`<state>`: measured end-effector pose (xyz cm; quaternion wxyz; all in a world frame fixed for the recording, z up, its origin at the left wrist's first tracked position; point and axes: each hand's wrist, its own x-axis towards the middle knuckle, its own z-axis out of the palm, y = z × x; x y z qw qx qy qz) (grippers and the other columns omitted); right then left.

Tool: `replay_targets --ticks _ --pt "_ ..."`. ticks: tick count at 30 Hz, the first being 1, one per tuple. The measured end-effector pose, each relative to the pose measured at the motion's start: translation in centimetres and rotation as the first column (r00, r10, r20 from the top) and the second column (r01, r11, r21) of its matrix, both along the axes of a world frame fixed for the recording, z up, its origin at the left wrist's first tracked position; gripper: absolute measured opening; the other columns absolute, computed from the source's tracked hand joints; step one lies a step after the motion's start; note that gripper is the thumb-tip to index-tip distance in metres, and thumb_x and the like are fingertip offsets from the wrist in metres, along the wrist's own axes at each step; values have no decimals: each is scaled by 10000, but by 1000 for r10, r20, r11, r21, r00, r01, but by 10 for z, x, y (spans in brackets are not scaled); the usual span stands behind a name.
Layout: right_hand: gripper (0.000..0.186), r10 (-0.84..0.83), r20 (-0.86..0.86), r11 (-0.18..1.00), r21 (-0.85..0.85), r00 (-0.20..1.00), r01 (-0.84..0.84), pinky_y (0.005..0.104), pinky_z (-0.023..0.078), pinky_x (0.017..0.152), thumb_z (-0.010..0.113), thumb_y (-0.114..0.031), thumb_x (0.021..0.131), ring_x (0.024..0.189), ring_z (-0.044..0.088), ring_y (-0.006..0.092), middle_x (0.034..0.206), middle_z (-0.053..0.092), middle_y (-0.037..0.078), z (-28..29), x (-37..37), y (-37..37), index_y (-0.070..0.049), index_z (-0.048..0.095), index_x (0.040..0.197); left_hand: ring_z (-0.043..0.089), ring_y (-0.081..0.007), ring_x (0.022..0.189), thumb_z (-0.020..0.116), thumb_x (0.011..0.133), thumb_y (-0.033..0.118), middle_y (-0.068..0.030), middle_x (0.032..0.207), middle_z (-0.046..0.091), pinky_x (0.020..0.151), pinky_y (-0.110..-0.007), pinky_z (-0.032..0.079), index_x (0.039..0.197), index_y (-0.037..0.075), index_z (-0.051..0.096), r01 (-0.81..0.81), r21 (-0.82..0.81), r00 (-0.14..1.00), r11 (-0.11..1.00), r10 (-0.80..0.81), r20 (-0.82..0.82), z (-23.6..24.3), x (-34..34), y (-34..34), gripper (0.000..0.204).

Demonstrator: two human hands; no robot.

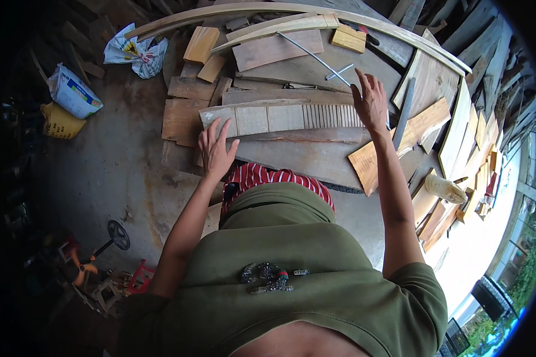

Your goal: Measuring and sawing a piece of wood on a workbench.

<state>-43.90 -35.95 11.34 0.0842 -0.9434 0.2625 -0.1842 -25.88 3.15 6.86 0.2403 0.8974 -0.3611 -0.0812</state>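
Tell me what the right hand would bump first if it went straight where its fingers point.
Probably the yellow block, though the right hand might brush the short metal bar on the way. Its height is unclear, so it could pass over both.

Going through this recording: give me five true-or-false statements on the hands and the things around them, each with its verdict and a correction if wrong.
1. The left hand is at the lined board's left end. True.
2. The board's close-set lines fill its left end. False: they lie toward its right end.
3. A long metal rod runs toward the right hand. True.
4. The right hand is beside the left hand. False: it is at the board's other end.
5. The shirt is green. True.
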Motion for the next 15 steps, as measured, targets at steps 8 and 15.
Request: replay_targets --ticks 8,15 --pt "753 221 -197 972 129 955 -198 473 285 1174 724 -268 851 1400 384 332 1473 454 136 -60 -28 95 -170 389 1518 180 -336 1518 881 685 282 -95 1646 196 1184 -673 98 1581 324 254 203 365 969 909 -240 60 6 25 -21 1095" --pt "683 304 -197 946 176 932 -271 405 409 1059 759 -178 775 1216 539 260 1263 570 61 -54 -11 60 -224 521 1414 410 -331 1374 923 596 266 -112 1432 459 1129 -602 286 1544 319 348 374 479 913 794 -405 -43 15 69 -45 1110"
